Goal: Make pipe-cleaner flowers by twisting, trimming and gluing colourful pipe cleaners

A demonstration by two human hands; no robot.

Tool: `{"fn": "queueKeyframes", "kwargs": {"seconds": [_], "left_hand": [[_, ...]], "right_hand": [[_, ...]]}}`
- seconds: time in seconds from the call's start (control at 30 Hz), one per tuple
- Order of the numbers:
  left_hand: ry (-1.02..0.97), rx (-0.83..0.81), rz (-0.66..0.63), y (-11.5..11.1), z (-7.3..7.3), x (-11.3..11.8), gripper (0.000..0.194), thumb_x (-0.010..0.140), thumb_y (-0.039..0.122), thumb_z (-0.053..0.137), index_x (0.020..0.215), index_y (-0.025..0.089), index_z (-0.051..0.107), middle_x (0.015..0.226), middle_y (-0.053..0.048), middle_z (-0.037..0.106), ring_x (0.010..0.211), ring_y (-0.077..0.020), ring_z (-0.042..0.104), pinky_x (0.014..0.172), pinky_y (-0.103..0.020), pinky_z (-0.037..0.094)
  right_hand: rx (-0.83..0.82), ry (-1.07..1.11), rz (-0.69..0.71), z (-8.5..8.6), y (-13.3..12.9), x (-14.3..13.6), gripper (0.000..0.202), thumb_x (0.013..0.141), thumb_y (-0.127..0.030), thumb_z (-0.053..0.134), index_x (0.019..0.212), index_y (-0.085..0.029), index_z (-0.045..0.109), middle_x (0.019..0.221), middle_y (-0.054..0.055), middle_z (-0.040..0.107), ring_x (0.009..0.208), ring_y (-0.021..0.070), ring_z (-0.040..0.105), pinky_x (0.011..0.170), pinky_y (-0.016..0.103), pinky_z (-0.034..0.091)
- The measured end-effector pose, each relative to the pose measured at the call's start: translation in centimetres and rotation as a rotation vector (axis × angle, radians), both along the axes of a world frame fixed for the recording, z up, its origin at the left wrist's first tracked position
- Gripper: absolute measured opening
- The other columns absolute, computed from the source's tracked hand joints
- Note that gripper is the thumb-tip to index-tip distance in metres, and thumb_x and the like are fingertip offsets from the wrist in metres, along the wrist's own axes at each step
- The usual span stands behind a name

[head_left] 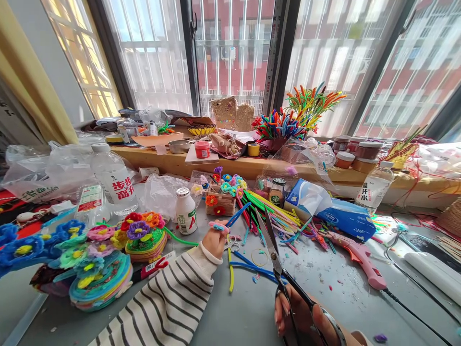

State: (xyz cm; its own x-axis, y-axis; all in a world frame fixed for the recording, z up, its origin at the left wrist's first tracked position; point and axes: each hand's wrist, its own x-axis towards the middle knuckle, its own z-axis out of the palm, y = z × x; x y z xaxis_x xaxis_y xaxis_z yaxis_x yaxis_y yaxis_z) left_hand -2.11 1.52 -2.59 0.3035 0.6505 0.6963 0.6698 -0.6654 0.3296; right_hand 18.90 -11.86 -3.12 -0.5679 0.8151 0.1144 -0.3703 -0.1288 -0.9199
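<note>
Two hands: apart over the tabletop [234,317], the left hand [213,243] pinched on blue fuzzy stems [238,216], the right hand [304,315] wrapped around the handles of black-handled scissors [276,262].
Blue stems: rising from the left fingers toward the upper right, a pink piece [218,226] at the fingertips.
Scissors: blades parted and pointing up, to the right of the held stems.
Between the hands: loose blue lengths [254,270] and a yellow strip [231,276] lying flat; small scissors [232,243] just beside the left hand.
Left side: flower-topped round pieces [103,283] and a white bottle [186,216].
Behind: a small basket [219,207] of fuzzy flowers, beside a spread of coloured stems [268,214].
Right side: a pink glue gun [361,263] on its side, near a blue tissue pack [345,218].
Sleeve: striped [169,298], on the left arm.
</note>
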Motion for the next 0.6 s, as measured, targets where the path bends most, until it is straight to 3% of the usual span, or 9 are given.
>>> {"fn": "queueKeyframes", "kwargs": {"seconds": [0.3,0.43,0.6], "left_hand": [[-0.023,0.007,-0.071,-0.1,-0.1,0.1,0.019,0.072,0.013,0.024,0.066,0.016,0.041,0.071,-0.004,0.052,0.043,-0.0074,0.047,0.048,-0.022,0.044],[0.023,-0.038,-0.056,0.0,-0.4,0.0,0.020,0.071,0.010,0.024,0.072,0.016,0.044,0.072,-0.003,0.053,0.044,-0.0076,0.047,0.052,-0.023,0.044],[0.027,0.002,-0.006,-0.5,0.3,0.4,0.024,0.070,0.008,0.024,0.073,0.016,0.047,0.071,-0.004,0.054,0.055,-0.0118,0.051,0.056,-0.025,0.045]], "right_hand": [[-0.003,0.098,-0.010,-0.4,0.1,-1.1,0.048,0.060,-0.061,0.041,0.070,-0.015,0.039,0.071,0.006,0.044,0.061,0.0121,0.043,0.061,0.029,0.037],[-0.019,0.084,-0.029,-0.2,-0.1,-1.4,0.050,0.057,-0.063,0.042,0.069,-0.015,0.038,0.071,0.006,0.044,0.061,0.0123,0.043,0.060,0.029,0.037],[-0.032,0.085,-0.014,-0.3,-0.2,-1.4,0.049,0.058,-0.063,0.041,0.070,-0.015,0.039,0.072,0.006,0.045,0.061,0.0120,0.044,0.061,0.029,0.037]]}}
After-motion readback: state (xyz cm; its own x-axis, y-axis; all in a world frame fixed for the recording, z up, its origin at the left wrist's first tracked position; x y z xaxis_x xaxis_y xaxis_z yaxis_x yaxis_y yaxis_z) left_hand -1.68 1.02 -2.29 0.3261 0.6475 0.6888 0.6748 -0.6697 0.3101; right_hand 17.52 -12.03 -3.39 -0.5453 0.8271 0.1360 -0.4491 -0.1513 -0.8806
